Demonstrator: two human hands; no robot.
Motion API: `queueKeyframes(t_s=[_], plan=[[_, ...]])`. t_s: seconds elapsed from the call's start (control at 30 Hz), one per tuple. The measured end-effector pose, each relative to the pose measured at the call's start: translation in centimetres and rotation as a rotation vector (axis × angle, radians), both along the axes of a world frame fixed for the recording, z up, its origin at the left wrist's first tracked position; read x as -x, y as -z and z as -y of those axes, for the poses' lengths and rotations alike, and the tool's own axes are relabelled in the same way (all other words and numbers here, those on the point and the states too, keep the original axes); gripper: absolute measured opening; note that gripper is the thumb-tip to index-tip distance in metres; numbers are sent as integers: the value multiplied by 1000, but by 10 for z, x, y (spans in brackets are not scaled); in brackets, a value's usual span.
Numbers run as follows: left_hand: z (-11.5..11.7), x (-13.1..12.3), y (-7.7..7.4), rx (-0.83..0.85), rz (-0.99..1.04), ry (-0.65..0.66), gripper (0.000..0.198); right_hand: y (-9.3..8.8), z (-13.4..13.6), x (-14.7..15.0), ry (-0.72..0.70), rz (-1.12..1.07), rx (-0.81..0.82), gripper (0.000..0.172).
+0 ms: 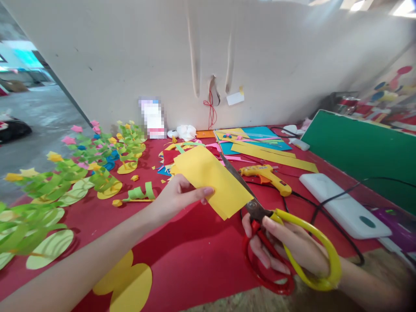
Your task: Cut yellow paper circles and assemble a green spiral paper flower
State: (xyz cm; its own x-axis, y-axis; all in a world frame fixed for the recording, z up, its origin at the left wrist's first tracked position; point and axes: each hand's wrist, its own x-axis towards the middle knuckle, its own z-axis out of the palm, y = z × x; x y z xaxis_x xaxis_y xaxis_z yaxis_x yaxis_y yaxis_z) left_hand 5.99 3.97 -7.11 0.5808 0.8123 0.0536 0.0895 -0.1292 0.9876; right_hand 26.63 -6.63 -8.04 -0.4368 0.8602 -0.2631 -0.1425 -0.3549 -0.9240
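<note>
My left hand (182,195) pinches a folded or stacked piece of yellow paper (211,173) above the red table, thumb on top. In my right hand (286,242) is a pair of scissors (255,208) with one yellow and one red handle. The scissor blades lie along the paper's right edge; whether they cut into it I cannot tell. Below my left forearm lie yellow paper ovals (131,286). Beyond the paper sits a heap of colourful paper scraps (169,158).
Paper plants (107,182) with curled green leaves stand at left. A yellow glue gun (268,175), yellow paper strips (276,158), a white power bank (344,206), black cables and a green board (364,156) occupy the right. Behind, a phone (152,117) leans on the pale wall.
</note>
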Motion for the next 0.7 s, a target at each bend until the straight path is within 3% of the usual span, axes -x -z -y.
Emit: queueKeyframes(t_s=[0.23,0.47,0.57,0.7], plan=[[3,0,-5,-32,43,-49,12,-3,2,-2,-18,3,-27,40],[-10,10,-27,-101,376,-199,5,-9,-3,-18,-120,-102,-118,36],[-12,16,-40,-133,525,-247,6,-10,-11,-25,-19,-24,-183,35],[-7,15,-46,-82,580,-202,4,-8,-29,-25,203,159,-342,40]])
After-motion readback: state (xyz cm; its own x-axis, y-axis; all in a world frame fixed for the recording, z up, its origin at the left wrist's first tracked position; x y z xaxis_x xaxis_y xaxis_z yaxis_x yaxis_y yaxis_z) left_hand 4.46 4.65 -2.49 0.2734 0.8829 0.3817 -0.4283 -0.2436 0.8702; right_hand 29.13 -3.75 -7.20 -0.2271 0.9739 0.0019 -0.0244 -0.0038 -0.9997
